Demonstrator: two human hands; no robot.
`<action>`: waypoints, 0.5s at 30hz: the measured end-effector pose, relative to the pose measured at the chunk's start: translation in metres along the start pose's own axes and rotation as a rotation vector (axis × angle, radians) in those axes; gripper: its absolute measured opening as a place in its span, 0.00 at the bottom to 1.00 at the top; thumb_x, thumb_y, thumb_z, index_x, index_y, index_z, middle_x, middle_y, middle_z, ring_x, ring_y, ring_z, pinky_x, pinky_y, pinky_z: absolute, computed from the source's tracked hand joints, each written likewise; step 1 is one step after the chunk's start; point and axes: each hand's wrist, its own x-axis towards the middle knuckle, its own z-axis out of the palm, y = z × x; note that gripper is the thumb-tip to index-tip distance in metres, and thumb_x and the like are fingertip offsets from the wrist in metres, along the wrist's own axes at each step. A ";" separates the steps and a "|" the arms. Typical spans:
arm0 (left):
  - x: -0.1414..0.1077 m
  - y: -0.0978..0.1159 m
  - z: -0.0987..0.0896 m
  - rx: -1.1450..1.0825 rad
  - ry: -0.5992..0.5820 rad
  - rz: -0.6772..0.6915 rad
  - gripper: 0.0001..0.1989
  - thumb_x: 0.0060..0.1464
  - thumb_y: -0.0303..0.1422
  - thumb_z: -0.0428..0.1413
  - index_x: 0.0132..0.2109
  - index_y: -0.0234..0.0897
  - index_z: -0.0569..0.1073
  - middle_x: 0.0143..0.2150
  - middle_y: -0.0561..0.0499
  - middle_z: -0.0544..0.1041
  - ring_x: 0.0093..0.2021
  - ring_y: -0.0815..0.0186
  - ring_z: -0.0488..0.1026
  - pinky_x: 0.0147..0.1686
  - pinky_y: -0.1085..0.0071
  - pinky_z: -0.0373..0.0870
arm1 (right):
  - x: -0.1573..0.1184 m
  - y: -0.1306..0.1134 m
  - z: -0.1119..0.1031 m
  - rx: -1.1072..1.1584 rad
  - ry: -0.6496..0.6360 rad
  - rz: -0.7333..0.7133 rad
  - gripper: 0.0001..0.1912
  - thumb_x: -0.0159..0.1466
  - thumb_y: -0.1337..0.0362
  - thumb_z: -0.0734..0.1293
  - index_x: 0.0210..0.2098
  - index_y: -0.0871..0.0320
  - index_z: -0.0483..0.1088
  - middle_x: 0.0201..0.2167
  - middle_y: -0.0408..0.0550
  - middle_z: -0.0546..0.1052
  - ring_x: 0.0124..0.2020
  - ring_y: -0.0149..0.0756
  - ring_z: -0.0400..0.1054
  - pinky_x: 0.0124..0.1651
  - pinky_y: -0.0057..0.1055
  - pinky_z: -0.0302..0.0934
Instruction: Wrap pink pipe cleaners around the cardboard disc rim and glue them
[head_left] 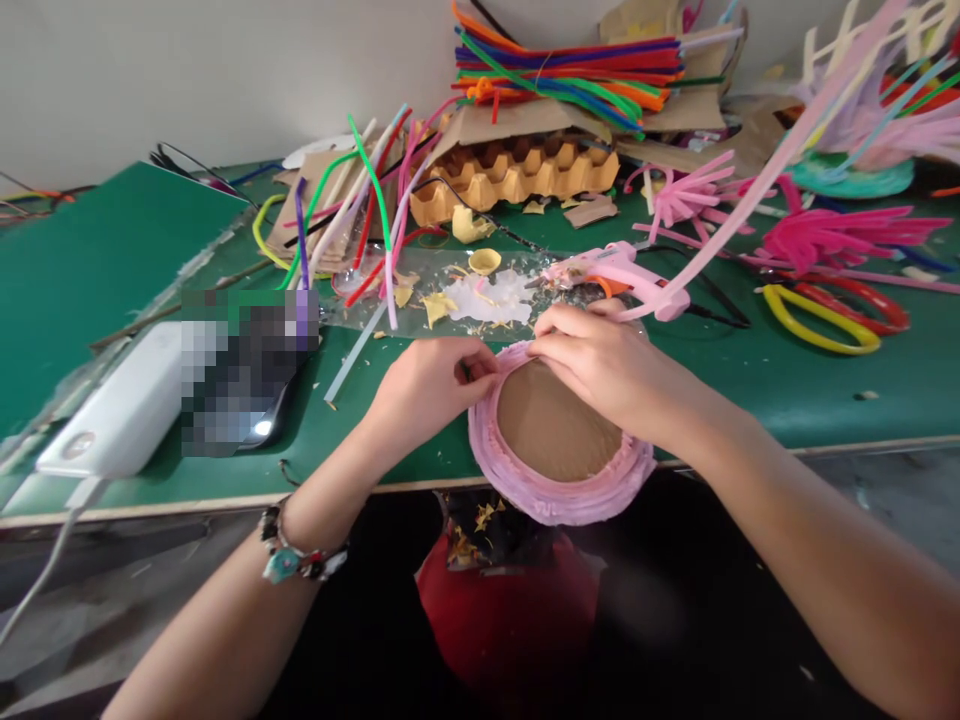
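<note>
A round piece with a pink fuzzy rim (562,500) and a flat brown centre (559,420) rests at the table's front edge, its near side jutting past it. My left hand (439,385) pinches the rim at its upper left, fingers closed. My right hand (600,350) is closed on the rim at its top, and a long pink strip (739,210) runs up and right from beside its fingers. Just beyond my right hand lies a pink glue gun (622,275). The fingertips of both hands are partly hidden.
A white power bank (120,400) with a cable and a dark phone (251,380) lie left. Farther back are an egg-carton tray (525,175), bundled coloured stems (562,70) and dried glue (491,298). Pink stem clusters (840,235) and a yellow loop (817,335) lie right.
</note>
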 end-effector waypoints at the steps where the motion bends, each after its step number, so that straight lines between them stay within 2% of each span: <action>1: 0.002 0.001 0.000 0.008 -0.009 -0.018 0.04 0.47 0.32 0.55 0.31 0.38 0.74 0.25 0.56 0.74 0.23 0.73 0.66 0.23 0.77 0.61 | 0.000 0.000 0.000 -0.001 0.005 -0.004 0.14 0.63 0.72 0.55 0.33 0.63 0.71 0.35 0.51 0.70 0.32 0.32 0.60 0.37 0.32 0.55; 9: 0.009 0.001 -0.002 0.069 -0.062 -0.023 0.04 0.44 0.31 0.55 0.30 0.37 0.74 0.23 0.56 0.73 0.22 0.73 0.66 0.22 0.76 0.59 | 0.000 0.002 0.003 -0.003 0.063 -0.034 0.15 0.62 0.72 0.54 0.29 0.62 0.71 0.35 0.52 0.70 0.30 0.31 0.58 0.37 0.32 0.54; 15: 0.013 0.000 -0.003 0.085 -0.098 -0.046 0.04 0.43 0.32 0.55 0.29 0.38 0.73 0.23 0.56 0.72 0.22 0.73 0.65 0.22 0.77 0.58 | -0.001 0.004 0.001 0.026 0.096 -0.028 0.15 0.63 0.71 0.53 0.34 0.62 0.72 0.37 0.53 0.69 0.33 0.33 0.61 0.36 0.32 0.56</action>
